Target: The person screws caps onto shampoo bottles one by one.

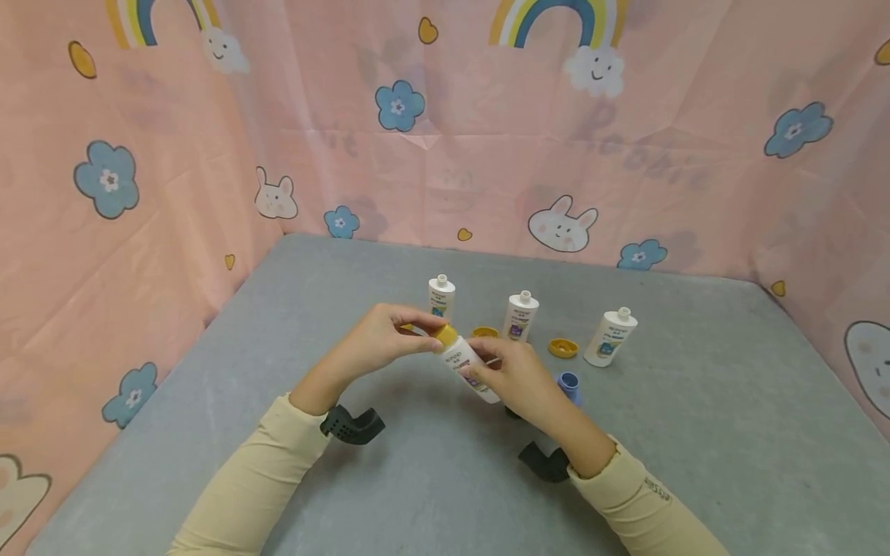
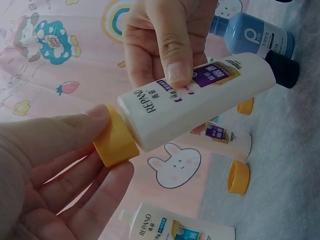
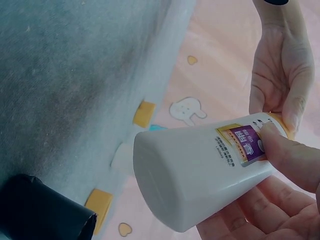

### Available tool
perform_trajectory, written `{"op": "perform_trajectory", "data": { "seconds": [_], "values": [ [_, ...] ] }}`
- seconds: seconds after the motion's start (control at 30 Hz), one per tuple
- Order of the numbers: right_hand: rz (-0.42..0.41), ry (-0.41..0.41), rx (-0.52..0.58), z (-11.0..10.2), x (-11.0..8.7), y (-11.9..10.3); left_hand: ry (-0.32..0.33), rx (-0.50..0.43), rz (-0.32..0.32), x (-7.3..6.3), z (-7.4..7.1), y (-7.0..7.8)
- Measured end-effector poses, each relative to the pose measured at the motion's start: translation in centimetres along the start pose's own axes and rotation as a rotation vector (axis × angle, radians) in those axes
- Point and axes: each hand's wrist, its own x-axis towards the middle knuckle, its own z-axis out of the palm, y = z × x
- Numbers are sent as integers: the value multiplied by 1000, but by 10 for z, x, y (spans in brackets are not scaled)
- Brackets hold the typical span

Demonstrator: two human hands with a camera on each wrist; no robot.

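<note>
Nearest are the two beige sleeves, the left sleeve [image 1: 243, 479] and the right sleeve [image 1: 647, 502], with a black curved mount at each wrist, the left mount [image 1: 353, 425] and the right mount [image 1: 545, 463], above the grey surface [image 1: 403, 494]. Just past them, the left hand [image 1: 375, 340] pinches a yellow cap [image 1: 446, 337] between thumb and fingers, and the right hand [image 1: 518, 378] grasps the body of the white bottle [image 2: 195, 100] under that cap, thumb on its label side. This bottle is held up between the hands, tilted, cap end toward the left hand and base toward the right; its label has a purple panel. The cap sits at the bottle's neck end; whether it is threaded on cannot be told. Close by the right hand, partly hidden by it, is a blue bottle [image 1: 570, 388] with an open mouth, and near that bottle a dark cylindrical piece [image 3: 45, 210]. Farther off, a right-hand yellow cap [image 1: 563, 348] lies between two upright white bottles with narrow bare necks, the right bottle [image 1: 610, 337] and the middle bottle [image 1: 520, 316]; another yellow cap [image 1: 484, 332] lies just left of the middle one. Farthest back among them stands the left bottle [image 1: 441, 296], partly behind the left hand. Beyond rises a pink cloth [image 1: 473, 174] printed with rabbits, blue flowers and rainbows.
</note>
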Motion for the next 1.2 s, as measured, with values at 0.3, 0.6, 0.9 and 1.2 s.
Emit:
{"op": "perform_trajectory", "data": {
  "seconds": [0.3, 0.6, 0.9, 1.2],
  "values": [
    [-10, -10, -1, -1, 0, 2, -13, 6, -6, 0, 1, 2],
    [-22, -24, 24, -2, 0, 3, -60, -28, 8, -2, 0, 3],
    [-21, -26, 30, -2, 0, 3, -93, -23, 58, -3, 0, 2],
    [4, -18, 45, -2, 1, 5, 0, -36, -17, -3, -1, 5]
  ]
}}
